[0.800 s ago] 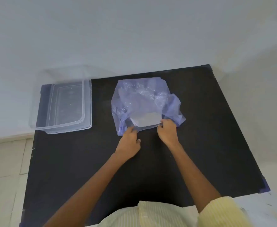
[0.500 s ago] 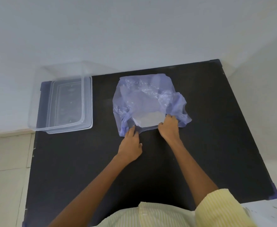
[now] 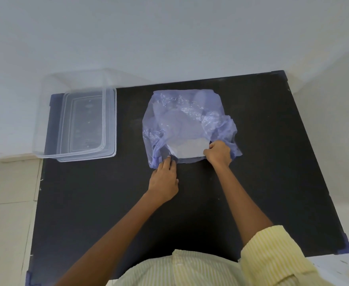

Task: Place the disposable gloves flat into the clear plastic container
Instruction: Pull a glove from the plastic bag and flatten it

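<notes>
Presently: gloves bagged, not yet boxed
Disposable gloves [image 3: 187,149] at 12 o'clock inside blue bag [image 3: 182,116]; right hand [image 3: 218,153] pinches their edge, left hand [image 3: 165,178] pins bag corner, fingers flat; clear plastic container [image 3: 109,124] at 10 o'clock. Risk: flimsy stack snags bag, fans, crumples.

- Flat black rectangular table [image 3: 272,172] in front of me carries 2 things.
- Clear rectangular plastic container [image 3: 87,158]: far left corner, its left side reaching past the table's edge.
- Crumpled translucent blue plastic bag [image 3: 190,112]: far middle, well apart from the container.
</notes>
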